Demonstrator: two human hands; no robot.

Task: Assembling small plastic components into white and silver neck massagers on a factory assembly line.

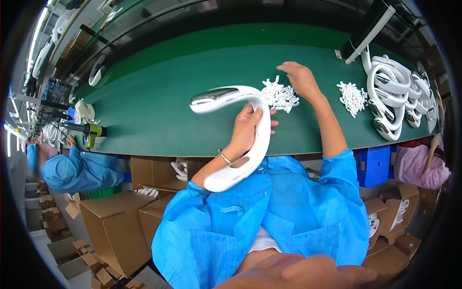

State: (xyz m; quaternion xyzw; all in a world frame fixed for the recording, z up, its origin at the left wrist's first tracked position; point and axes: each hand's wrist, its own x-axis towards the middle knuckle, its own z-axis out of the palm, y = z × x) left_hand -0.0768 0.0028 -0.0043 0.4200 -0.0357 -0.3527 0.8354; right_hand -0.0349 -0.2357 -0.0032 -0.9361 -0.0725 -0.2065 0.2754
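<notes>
My left hand (245, 127) is closed round the curved middle of a white U-shaped neck fan (263, 123), raised above the near edge of the bench. One end of the fan, with a shiny grey panel, points left. Its other end hangs in front of my blue jacket and shows an oblong opening. Beside the fan lies a heap of small white plastic pieces (281, 96). My right hand (301, 81) hovers at the right of that heap, fingers stretched out to the left, with no piece visible in them.
On the green bench (183, 67), a second heap of white pieces (353, 98) lies near stacked neck fans (392, 91). A green-and-black power tool (91, 132) lies at the left. Cardboard boxes (113, 226) and a blue bin (373, 166) stand below. People sit on both sides.
</notes>
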